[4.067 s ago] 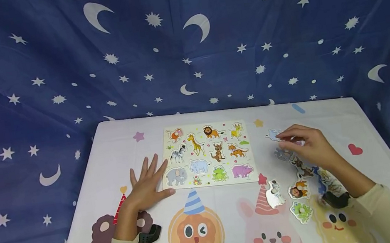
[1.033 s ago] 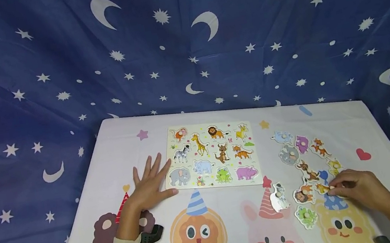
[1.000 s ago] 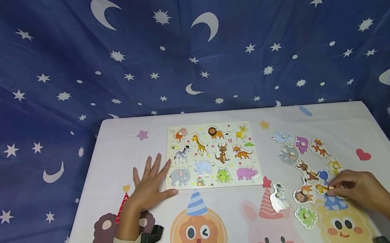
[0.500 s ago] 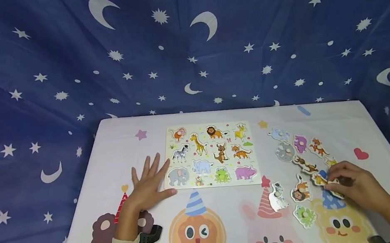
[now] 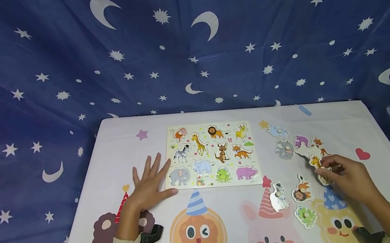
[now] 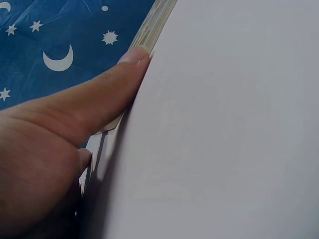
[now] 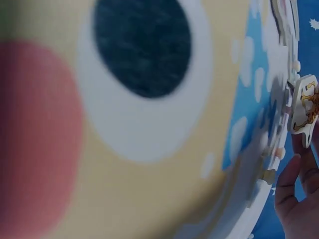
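Note:
My left hand (image 5: 149, 185) lies flat with fingers spread at the left edge of the animal puzzle board (image 5: 214, 186). In the left wrist view, its thumb (image 6: 99, 102) presses along the board's side. My right hand (image 5: 351, 178) pinches a giraffe puzzle piece (image 5: 315, 161), tilted among the loose pieces right of the board. The right wrist view has this piece (image 7: 304, 109) at its right edge, above the fingers. A pale, glare-washed piece (image 5: 307, 150) lies just beyond it, overlapping the purple hippo piece (image 5: 300, 141). Beside these is a tiger piece (image 5: 318, 145), partly covered.
Grey elephant (image 5: 284, 149) and light-blue rhino pieces (image 5: 277, 131) lie at the back. Nearer are zebra (image 5: 279, 197), lion (image 5: 301, 190) and frog pieces (image 5: 306, 216). The white tablecloth (image 5: 118, 141) carries cartoon prints. A blue starry curtain (image 5: 130, 43) hangs behind the table.
My right hand has gone from the back pieces to the giraffe piece, then moved it away from me. Neighbouring pieces have shifted, and the lion piece has turned. The left hand stays put.

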`<action>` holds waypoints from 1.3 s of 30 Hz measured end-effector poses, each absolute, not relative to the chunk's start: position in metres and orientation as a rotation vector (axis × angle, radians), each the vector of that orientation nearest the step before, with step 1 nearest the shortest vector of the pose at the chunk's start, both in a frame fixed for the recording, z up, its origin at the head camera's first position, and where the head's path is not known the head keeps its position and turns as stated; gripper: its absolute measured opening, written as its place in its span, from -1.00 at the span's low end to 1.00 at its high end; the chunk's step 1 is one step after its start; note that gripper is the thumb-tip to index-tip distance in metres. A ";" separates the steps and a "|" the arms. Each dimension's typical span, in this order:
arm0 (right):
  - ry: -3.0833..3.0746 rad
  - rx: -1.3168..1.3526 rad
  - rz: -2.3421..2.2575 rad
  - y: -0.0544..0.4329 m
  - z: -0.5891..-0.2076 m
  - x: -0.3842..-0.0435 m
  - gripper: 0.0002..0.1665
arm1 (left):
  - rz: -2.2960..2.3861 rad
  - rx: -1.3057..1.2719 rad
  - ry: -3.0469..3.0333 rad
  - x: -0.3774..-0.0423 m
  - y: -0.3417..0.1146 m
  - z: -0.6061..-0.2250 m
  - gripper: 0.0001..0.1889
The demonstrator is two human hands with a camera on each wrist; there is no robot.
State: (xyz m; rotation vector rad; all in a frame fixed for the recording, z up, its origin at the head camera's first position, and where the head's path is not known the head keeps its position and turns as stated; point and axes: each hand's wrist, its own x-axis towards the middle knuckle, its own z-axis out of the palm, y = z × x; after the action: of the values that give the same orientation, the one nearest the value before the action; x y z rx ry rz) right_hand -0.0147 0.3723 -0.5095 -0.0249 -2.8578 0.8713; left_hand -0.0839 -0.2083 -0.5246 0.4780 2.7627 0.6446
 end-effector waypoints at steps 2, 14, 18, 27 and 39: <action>-2.865 -0.041 0.884 0.370 -0.510 -0.015 -0.78 | 0.643 0.477 2.762 -0.084 -0.208 -0.525 0.06; -2.782 0.146 0.891 0.357 -0.503 -0.023 -0.71 | 0.649 0.489 2.761 -0.085 -0.208 -0.523 0.06; -2.858 0.259 0.811 0.348 -0.500 -0.027 -0.68 | 0.642 0.485 2.765 -0.085 -0.209 -0.523 0.06; -2.892 0.443 0.757 0.327 -0.501 -0.033 -0.64 | 0.651 0.486 2.756 -0.084 -0.207 -0.522 0.06; -2.740 0.416 0.994 0.288 -0.508 -0.055 -0.66 | 0.636 0.477 2.759 -0.084 -0.208 -0.523 0.06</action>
State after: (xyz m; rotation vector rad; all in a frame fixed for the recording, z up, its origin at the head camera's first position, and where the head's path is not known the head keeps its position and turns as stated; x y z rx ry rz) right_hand -0.0547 0.2882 -0.5085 0.4156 -2.7395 0.9936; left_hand -0.0838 -0.2076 -0.5235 0.4771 2.7586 0.6359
